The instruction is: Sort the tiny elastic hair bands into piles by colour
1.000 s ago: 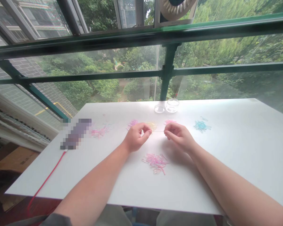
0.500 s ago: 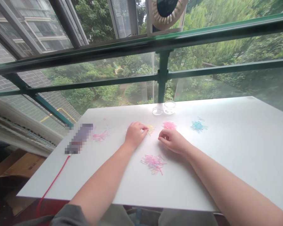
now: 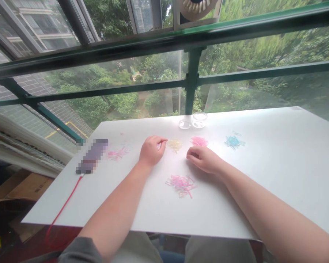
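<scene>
Small translucent pieces lie in loose piles on the white table (image 3: pixel 214 204). My left hand (image 3: pixel 152 149) is just left of the yellow pile (image 3: pixel 175 145), thumb and forefinger drawn close together; anything between them is too small to make out. My right hand (image 3: pixel 204 159) rests with curled fingers just below the pink pile (image 3: pixel 199 141), and its fingertips are hidden. Nearer the front edge, between my forearms, is a mixed pink and purple pile (image 3: pixel 181 185). A blue pile (image 3: pixel 234 141) is off to the right, and another pink pile (image 3: pixel 117 153) lies to the left.
A clear round container (image 3: pixel 199 119) and a clear shallow dish (image 3: pixel 184 125) stand at the table's back edge. At the left lies a blurred-out dark device (image 3: pixel 93 156) with a red cable (image 3: pixel 64 202) running over the front edge. Green railing (image 3: pixel 192 76) rises behind the table.
My left hand has drawn back leftward from the yellow pile, which now shows more fully. My right hand has barely moved. The camera view has tilted slightly downward.
</scene>
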A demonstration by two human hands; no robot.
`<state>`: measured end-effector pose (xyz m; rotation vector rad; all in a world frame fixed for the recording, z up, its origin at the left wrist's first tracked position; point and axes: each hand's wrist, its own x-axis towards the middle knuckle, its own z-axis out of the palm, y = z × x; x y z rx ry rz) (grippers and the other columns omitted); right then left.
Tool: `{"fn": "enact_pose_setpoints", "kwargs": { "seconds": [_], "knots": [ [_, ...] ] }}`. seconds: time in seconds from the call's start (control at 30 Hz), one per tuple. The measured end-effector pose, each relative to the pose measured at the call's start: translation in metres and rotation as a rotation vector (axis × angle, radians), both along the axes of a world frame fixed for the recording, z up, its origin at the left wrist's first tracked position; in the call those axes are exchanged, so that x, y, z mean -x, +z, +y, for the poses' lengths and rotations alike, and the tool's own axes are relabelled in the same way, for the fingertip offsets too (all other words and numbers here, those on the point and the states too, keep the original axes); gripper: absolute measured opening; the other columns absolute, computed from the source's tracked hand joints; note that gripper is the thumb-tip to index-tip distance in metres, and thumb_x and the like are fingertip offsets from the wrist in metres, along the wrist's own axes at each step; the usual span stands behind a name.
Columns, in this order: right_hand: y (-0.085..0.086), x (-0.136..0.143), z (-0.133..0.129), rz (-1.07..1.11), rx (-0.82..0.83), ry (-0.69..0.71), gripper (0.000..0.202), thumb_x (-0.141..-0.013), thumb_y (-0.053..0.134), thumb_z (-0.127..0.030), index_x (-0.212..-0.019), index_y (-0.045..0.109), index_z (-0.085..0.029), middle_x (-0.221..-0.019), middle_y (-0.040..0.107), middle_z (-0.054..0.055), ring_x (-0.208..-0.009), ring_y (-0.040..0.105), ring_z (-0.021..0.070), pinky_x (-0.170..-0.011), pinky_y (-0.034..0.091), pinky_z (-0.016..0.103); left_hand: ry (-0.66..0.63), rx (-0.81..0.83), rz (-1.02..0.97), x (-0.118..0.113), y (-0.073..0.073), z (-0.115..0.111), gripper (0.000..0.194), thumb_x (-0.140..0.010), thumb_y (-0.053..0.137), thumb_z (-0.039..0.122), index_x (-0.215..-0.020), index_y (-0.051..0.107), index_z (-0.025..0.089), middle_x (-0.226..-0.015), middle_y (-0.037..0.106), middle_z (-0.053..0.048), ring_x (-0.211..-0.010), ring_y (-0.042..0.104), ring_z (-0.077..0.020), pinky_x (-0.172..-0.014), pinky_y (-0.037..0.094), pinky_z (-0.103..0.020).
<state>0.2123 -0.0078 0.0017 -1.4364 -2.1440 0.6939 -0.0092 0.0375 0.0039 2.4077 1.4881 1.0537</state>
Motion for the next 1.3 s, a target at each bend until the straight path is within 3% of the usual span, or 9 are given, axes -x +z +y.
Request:
{"fn": "enact_pose_setpoints", "kwargs": {
  "seconds": [0.1,0.27,0.43,0.77,1.07,1.3],
  "knots": [
    [0.004,-0.002,-0.002,-0.034,0.030,0.055,0.015,-0.076,0.049,-0.018,-0.076,0.064,-0.017,-0.074,0.065,0.003,-0.065,0.055,0.0138,-0.061,0.039,0.026,-0.078,0.092,-0.025,0.004,0.006,-0.006,0.019,-0.081,0.052,0.024,-0.086,0.069,0.017,-0.082,0.069,-0.003,-0.070,0.058,-0.0135,-0.070,0.046,-0.026],
    [0.015,-0.007,-0.008,-0.104,0.138,0.195,0.021,-0.073,0.052,-0.015,-0.084,0.069,-0.019,-0.071,0.065,0.001,-0.060,0.053,0.0116,-0.059,0.039,0.024,-0.412,0.335,0.080,0.003,0.010,-0.016,0.017,-0.077,0.055,0.023,-0.083,0.071,0.017,-0.075,0.069,-0.002,-0.063,0.057,-0.0102,-0.058,0.042,-0.021],
    [0.023,-0.012,-0.011,-0.128,0.217,0.294,0.024,-0.070,0.056,-0.017,-0.090,0.069,-0.020,-0.067,0.061,0.000,-0.056,0.050,0.0101,-0.054,0.037,0.023,-0.546,0.542,0.178,0.003,0.014,-0.023,0.019,-0.071,0.057,0.019,-0.082,0.072,0.018,-0.074,0.070,-0.001,-0.060,0.056,-0.0096,-0.057,0.041,-0.021],
    [0.031,-0.009,-0.017,-0.231,0.266,0.364,0.032,-0.064,0.068,-0.028,-0.096,0.067,-0.022,-0.074,0.060,0.000,-0.061,0.050,0.0113,-0.057,0.037,0.023,-0.583,0.752,0.263,0.006,0.025,-0.028,0.023,-0.064,0.065,0.023,-0.085,0.071,0.018,-0.075,0.070,-0.002,-0.065,0.060,-0.0116,-0.059,0.044,-0.020],
    [0.028,-0.011,-0.015,-0.252,0.278,0.294,0.015,-0.067,0.059,-0.022,-0.080,0.065,-0.020,-0.070,0.061,-0.001,-0.057,0.050,0.0101,-0.052,0.035,0.021,-0.601,0.750,0.304,0.004,0.026,-0.030,0.020,-0.067,0.059,0.021,-0.081,0.073,0.019,-0.074,0.070,-0.002,-0.066,0.059,-0.0121,-0.058,0.041,-0.020],
    [0.020,-0.008,-0.017,-0.305,0.120,0.227,0.011,-0.067,0.053,-0.014,-0.070,0.062,-0.019,-0.068,0.063,0.000,-0.056,0.049,0.0104,-0.053,0.033,0.023,-0.609,0.720,0.295,0.002,0.024,-0.031,0.025,-0.067,0.053,0.016,-0.082,0.072,0.019,-0.071,0.069,-0.001,-0.059,0.055,-0.0104,-0.055,0.039,-0.020]
  ]
}}
